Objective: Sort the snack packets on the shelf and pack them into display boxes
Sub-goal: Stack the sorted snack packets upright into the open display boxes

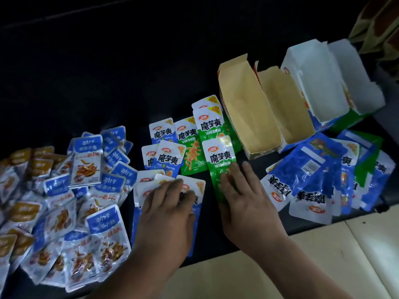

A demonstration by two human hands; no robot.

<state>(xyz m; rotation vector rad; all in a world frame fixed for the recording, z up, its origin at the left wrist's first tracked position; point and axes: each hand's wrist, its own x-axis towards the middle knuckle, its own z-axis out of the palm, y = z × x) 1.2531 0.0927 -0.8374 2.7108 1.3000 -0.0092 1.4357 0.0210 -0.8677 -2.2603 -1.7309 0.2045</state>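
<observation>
Snack packets lie spread over a black shelf (pixel 216 50). My left hand (pixel 168 210) lies on a small stack of blue packets (pixel 192 186), fingers bent over their tops. My right hand (pixel 244 197) presses flat on a green packet (pixel 219 160). More green packets (pixel 190 147) and blue packets (pixel 164 156) lie just beyond my hands. Two open display boxes with brown insides (pixel 248 108) (pixel 287 104) and two with white insides (pixel 313 83) (pixel 356 76) stand at the back right.
A big heap of blue and yellow fish-snack packets (pixel 64 201) covers the left side. A loose pile of blue packets (pixel 323 173), some face down, lies at the right below the boxes. A pale floor (pixel 302 266) shows below the shelf's front edge.
</observation>
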